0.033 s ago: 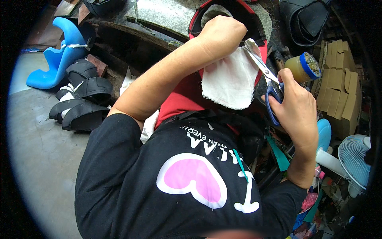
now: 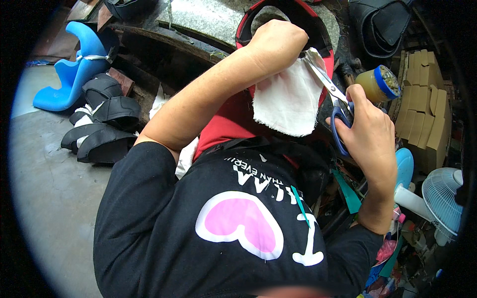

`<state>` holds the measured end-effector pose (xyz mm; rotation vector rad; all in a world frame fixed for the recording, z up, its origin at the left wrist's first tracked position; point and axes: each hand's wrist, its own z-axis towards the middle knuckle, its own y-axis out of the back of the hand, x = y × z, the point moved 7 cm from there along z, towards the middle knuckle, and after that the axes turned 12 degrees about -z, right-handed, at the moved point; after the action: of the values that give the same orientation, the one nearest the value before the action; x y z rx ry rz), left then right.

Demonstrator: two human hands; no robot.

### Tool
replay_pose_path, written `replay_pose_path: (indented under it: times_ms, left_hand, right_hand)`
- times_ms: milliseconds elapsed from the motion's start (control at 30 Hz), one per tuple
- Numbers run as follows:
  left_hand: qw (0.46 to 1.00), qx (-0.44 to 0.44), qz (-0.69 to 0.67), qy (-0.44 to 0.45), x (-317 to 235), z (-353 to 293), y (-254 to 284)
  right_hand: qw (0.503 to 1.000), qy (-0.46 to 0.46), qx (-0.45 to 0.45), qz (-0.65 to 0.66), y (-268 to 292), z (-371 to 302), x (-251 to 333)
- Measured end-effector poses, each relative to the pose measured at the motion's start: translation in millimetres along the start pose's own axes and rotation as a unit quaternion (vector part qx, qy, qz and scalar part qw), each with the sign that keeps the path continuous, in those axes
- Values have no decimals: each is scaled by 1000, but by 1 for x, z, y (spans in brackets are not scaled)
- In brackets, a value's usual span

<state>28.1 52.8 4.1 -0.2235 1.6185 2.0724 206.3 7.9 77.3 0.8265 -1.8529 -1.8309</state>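
Note:
My right hand is closed round the blue handles of a pair of scissors. Their blades point up and left, against the right edge of a white cloth that hangs down with a frayed lower rim. My left hand is a fist above the cloth's upper end and seems to pinch it, though its fingertips are hidden behind the hand. Behind that fist is a rounded, cap-like red piece with a black inner band, partly covered by the hand and cloth.
A grey stone slab forms the work surface ahead. To the right stand a blue-rimmed jar, brown cardboard boxes and a fan. Black padded pieces and a blue curved object sit on the left.
The lower part of the white cloth has shifted very slightly to the right. Both hands and the scissors look almost unmoved.

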Motion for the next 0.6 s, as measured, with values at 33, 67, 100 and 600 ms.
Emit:
replay_pose_path:
  times_ms: [33,67,100,600]
  left_hand:
    - [1000,-4,-3,-4,0,0,0]
    - [1000,-9,-6,-13,-1,0,0]
    - [1000,-6,-7,-9,-1,0,-1]
    - [999,-9,-38,-10,0,-3,1]
  right_hand:
    - [1000,10,-9,-9,0,1,1]
    - [1000,6,-2,-10,-2,3,1]
    - [1000,8,-3,-12,-4,5,1]
    - [963,-116,-137,200,13,10,-61]
